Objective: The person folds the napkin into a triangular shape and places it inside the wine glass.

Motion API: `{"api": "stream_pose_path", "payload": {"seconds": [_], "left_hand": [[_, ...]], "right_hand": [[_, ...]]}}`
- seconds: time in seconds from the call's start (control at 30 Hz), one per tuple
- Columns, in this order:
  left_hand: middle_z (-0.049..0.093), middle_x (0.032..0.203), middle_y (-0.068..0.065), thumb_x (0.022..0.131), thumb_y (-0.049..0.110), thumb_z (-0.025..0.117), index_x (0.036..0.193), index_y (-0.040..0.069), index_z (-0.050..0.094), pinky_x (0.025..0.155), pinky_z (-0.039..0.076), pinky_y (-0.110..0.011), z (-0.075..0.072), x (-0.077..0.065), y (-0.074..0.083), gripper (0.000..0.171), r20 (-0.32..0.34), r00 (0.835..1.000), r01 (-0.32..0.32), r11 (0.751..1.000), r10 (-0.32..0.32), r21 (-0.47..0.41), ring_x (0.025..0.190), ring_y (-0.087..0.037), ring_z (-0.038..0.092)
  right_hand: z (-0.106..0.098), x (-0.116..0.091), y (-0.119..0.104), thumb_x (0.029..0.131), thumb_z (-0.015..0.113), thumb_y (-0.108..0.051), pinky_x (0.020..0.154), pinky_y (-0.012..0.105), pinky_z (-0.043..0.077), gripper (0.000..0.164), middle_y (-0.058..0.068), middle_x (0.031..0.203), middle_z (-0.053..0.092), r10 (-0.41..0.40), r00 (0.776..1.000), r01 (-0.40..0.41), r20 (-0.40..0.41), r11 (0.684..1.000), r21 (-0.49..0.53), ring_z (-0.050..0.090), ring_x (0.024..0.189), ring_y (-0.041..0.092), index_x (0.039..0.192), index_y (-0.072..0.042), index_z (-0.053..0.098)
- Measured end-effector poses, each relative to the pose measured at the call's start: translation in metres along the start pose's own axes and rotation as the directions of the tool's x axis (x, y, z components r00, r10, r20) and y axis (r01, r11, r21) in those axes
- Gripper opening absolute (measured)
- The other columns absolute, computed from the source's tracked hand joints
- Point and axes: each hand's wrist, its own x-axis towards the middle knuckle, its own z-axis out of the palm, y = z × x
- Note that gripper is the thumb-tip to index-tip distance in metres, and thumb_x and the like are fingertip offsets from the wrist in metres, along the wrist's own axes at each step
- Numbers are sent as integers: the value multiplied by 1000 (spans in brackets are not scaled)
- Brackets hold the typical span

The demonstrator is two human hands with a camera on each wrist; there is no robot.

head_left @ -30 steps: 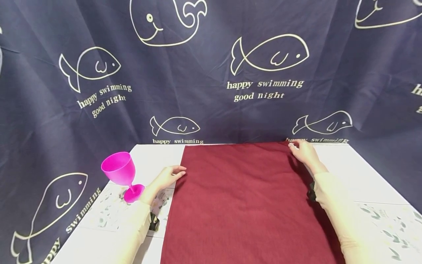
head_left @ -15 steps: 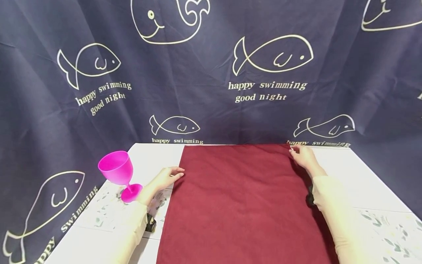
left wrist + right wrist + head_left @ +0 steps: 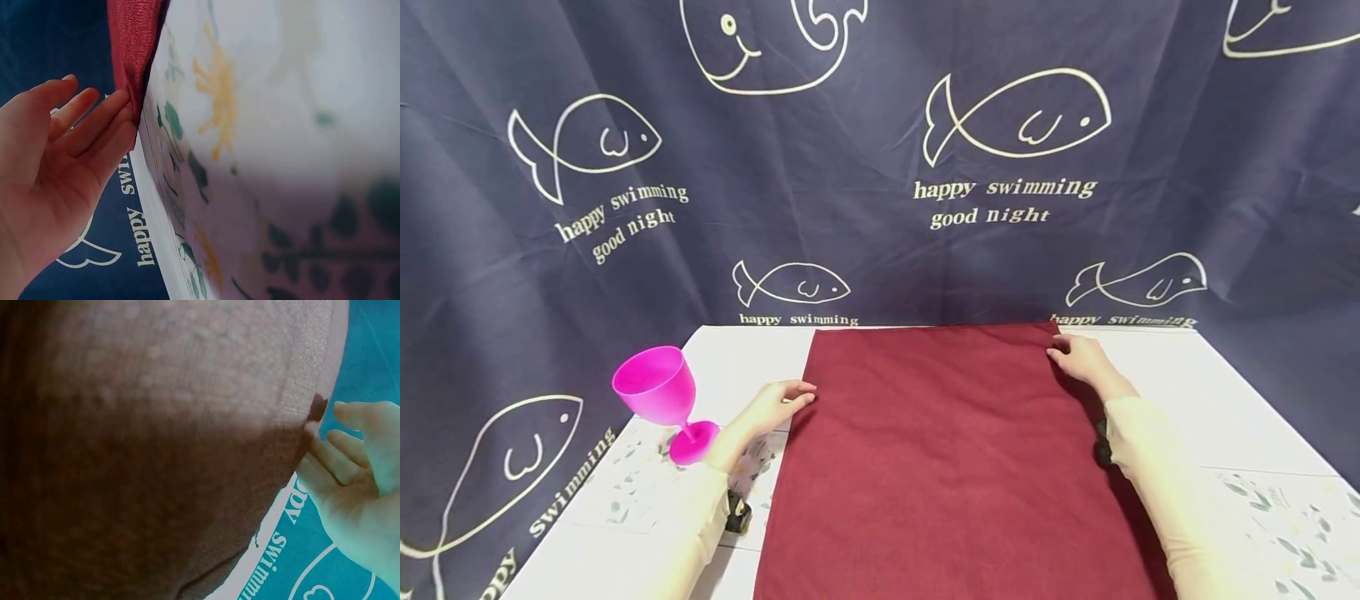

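Observation:
A dark red cloth point(image 3: 936, 450) lies spread over the table, slightly wrinkled. At its left edge is my left hand point(image 3: 771, 406); in the left wrist view its fingertips point(image 3: 125, 103) meet the hem, with the thumb held apart. My right hand point(image 3: 1086, 360) is at the right edge, a little below the far right corner. Seen from the right wrist, those fingertips point(image 3: 310, 434) touch the hem from the side and the thumb stands away from it. A bright pink goblet point(image 3: 658, 387) stands upright left of my left hand, near the forearm.
The white table point(image 3: 1187, 375) has leaf-patterned panels point(image 3: 1277, 517) on both sides of the cloth. A dark blue curtain point(image 3: 880, 225) with white fish drawings hangs behind and to the left. Each wrist carries a dark camera.
My right hand has shifted slightly from the far right corner down along the cloth's edge. The left hand stays at the left edge; the view has moved slightly.

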Motion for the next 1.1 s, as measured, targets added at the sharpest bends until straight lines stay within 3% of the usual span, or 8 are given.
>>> {"api": "stream_pose_path", "payload": {"seconds": [0.1, 0.2, 0.27, 0.47, 0.73, 0.9, 1.1], "left_hand": [[69, 103, -12, 92, 29, 58, 107, 2, 68, 76, 54, -37, -1, -1, -1, 32, -6, 1000, -31, 1000, 31, -3, 87, -23, 68], [69, 103, -13, 92, 25, 58, 106, 1, 67, 78, 54, -38, -2, 0, 2, 30, -3, 1000, -3, 1000, 3, 5, 88, -25, 68], [68, 105, -16, 92, 20, 59, 107, -1, 67, 81, 53, -42, -4, 0, 10, 27, 6, 999, 49, 999, -49, 23, 91, -29, 67], [68, 109, -16, 92, 16, 59, 109, -1, 66, 84, 52, -42, -5, 1, 10, 25, 17, 995, 94, 993, -96, 70, 95, -29, 66], [69, 106, -16, 91, 15, 60, 108, -1, 66, 85, 51, -45, -4, -1, 8, 25, 24, 994, 104, 993, -106, 62, 96, -29, 66], [69, 104, -16, 91, 14, 60, 107, -2, 67, 85, 51, -44, -3, -1, 11, 24, 18, 994, 109, 992, -111, 63, 96, -29, 66], [69, 103, -17, 91, 12, 60, 107, -3, 67, 84, 51, -44, -4, -1, 12, 23, 15, 996, 92, 993, -94, 80, 95, -30, 66]], "right_hand": [[0, 0, 0, 89, 54, -10, 94, 57, 40, 36, 34, 113, 58, 1, 1000, -1, -4, 1000, -8, 51, 109, 52, 115, 15, 56], [-1, 1, -2, 89, 51, -7, 93, 57, 40, 34, 34, 112, 58, 2, 999, -3, -39, 1000, -7, 52, 107, 52, 114, 16, 56], [-1, 1, -3, 89, 50, -6, 91, 57, 41, 33, 34, 109, 59, 5, 998, -6, -64, 1000, -12, 53, 104, 52, 113, 16, 56], [-1, 1, -6, 88, 48, -4, 84, 56, 44, 31, 34, 102, 61, 35, 995, -36, -93, 999, -12, 57, 95, 51, 110, 14, 58], [1, -2, -3, 83, 62, -5, 79, 53, 46, 36, 26, 81, 66, 27, 998, -25, -65, 999, 34, 62, 81, 43, 111, 15, 56], [2, -2, 0, 78, 68, -7, 88, 54, 42, 48, 33, 97, 63, 32, 999, -31, -13, 997, 66, 56, 95, 46, 116, 17, 51], [1, -1, 0, 78, 67, -9, 98, 56, 36, 53, 38, 113, 55, 13, 1000, -13, 10, 1000, 17, 47, 111, 51, 120, 17, 50]]}}
